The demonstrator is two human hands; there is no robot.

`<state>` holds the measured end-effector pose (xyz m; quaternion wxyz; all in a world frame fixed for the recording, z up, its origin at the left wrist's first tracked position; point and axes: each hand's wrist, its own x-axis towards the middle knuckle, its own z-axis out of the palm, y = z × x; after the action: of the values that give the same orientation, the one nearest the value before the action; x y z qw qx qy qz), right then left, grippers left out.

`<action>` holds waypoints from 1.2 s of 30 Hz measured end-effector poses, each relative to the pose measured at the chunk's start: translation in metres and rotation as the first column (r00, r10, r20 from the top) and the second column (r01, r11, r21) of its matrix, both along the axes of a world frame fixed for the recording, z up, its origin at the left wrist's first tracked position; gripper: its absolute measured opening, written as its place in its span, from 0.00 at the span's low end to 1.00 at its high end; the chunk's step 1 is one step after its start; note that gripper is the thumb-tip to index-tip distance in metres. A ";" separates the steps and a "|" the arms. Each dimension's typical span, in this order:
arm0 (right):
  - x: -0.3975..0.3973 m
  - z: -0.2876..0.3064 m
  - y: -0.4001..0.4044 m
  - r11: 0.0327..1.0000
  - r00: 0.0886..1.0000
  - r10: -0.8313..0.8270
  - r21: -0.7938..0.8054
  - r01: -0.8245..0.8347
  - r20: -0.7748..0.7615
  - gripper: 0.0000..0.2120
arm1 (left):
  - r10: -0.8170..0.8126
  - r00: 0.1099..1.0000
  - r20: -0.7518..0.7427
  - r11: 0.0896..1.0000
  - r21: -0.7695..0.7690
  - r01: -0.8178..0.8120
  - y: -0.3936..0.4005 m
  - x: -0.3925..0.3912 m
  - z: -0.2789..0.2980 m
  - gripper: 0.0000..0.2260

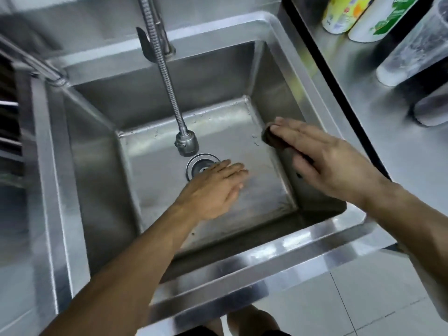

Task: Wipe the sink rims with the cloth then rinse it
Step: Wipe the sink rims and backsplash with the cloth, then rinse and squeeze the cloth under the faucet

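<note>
A deep stainless steel sink [254, 260] fills the view, its broad rim running round all sides. My right hand [324, 161] lies flat against the sink's right inner wall and presses a dark brown cloth [268, 137] to it. Only the cloth's edge shows past my fingertips and under my palm. My left hand [213, 187] hangs inside the basin over the bottom, fingers apart, holding nothing, beside the round drain [197, 164]. A flexible metal faucet hose [167, 76] drops from the back rim and ends in a spray head [186, 144] above the drain. No water runs.
On the steel counter [397, 151] to the right stand two printed bottles [346, 13], [380, 20] and a clear plastic cup [417, 49]. A black strip separates counter and sink. A pipe handle [43, 66] sits at the back left corner. Tiled floor lies below the front rim.
</note>
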<state>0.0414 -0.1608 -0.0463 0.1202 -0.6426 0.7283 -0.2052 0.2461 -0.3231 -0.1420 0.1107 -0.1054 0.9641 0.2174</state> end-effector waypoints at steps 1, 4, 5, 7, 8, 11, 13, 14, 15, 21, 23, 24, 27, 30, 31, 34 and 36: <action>0.008 -0.003 -0.019 0.997 0.997 0.076 0.019 -0.076 0.003 0.24 | 0.041 0.999 0.023 0.999 0.001 -0.041 -0.011 0.015 0.000 0.22; 0.030 -0.016 -0.062 0.979 0.980 0.200 0.033 -0.200 0.007 0.25 | 0.182 0.983 -0.035 0.983 -0.028 -0.183 -0.040 0.054 0.009 0.21; 0.037 -0.020 -0.072 0.974 0.974 0.225 0.031 -0.225 0.024 0.24 | 0.229 0.970 -0.082 0.972 -0.035 -0.233 -0.049 0.063 0.013 0.21; 0.051 -0.025 -0.086 0.969 0.967 0.242 0.020 -0.245 0.083 0.22 | 0.310 0.934 -0.177 0.946 -0.039 -0.322 -0.068 0.079 0.020 0.18; 0.056 -0.026 -0.093 0.970 0.963 0.241 0.005 -0.243 0.119 0.22 | 0.349 0.913 -0.211 0.931 -0.030 -0.363 -0.078 0.084 0.024 0.18; 0.066 -0.025 -0.108 0.980 0.954 0.200 -0.041 -0.196 0.224 0.21 | 0.437 0.855 -0.280 0.894 0.028 -0.447 -0.105 0.088 0.028 0.17; 0.071 -0.021 -0.116 0.988 0.940 0.152 -0.049 -0.144 0.307 0.21 | 0.446 0.823 -0.352 0.888 0.061 -0.455 -0.125 0.081 0.031 0.16; 0.072 -0.019 -0.120 0.992 0.932 0.128 -0.054 -0.116 0.339 0.20 | 0.422 0.813 -0.401 0.896 0.044 -0.442 -0.135 0.076 0.034 0.16; 0.072 -0.018 -0.122 0.995 0.922 0.099 -0.051 -0.087 0.373 0.20 | 0.376 0.814 -0.442 0.906 -0.008 -0.423 -0.145 0.071 0.038 0.17; 0.060 -0.019 -0.130 0.996 0.867 0.061 0.022 -0.083 0.495 0.19 | 0.054 0.934 -0.353 0.859 -0.461 -0.223 -0.181 0.030 0.060 0.31; 0.055 -0.023 -0.131 0.994 0.852 0.068 0.035 -0.101 0.519 0.19 | 0.025 0.968 -0.249 0.787 -0.592 -0.173 -0.186 0.015 0.059 0.36; 0.052 -0.025 -0.132 0.993 0.846 0.070 0.046 -0.110 0.528 0.19 | 0.062 0.977 -0.204 0.750 -0.637 -0.180 -0.189 0.008 0.059 0.38; 0.047 -0.032 -0.133 0.988 0.847 0.079 0.072 -0.137 0.526 0.20 | 0.236 0.955 -0.178 0.658 -0.694 -0.292 -0.191 -0.011 0.056 0.43; 0.043 -0.034 -0.134 0.987 0.813 0.034 0.107 -0.117 0.581 0.20 | 0.415 0.893 -0.175 0.653 -0.626 -0.426 -0.178 -0.024 0.051 0.44; 0.041 -0.033 -0.135 0.986 0.797 0.015 0.125 -0.113 0.604 0.20 | 0.464 0.870 -0.166 0.670 -0.576 -0.468 -0.174 -0.029 0.051 0.43; 0.039 -0.035 -0.135 0.974 0.739 -0.052 0.198 -0.111 0.671 0.20 | 0.652 0.753 -0.091 0.679 -0.371 -0.633 -0.181 -0.035 0.065 0.42; 0.039 -0.038 -0.133 0.970 0.706 -0.094 0.225 -0.094 0.701 0.19 | 0.690 0.721 -0.057 0.687 -0.260 -0.678 -0.195 -0.025 0.071 0.42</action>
<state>0.0803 -0.2934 -0.0841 0.4680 -0.4949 0.6460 -0.3447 0.2214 -0.5178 -0.0711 0.0287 -0.4755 0.8722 0.1110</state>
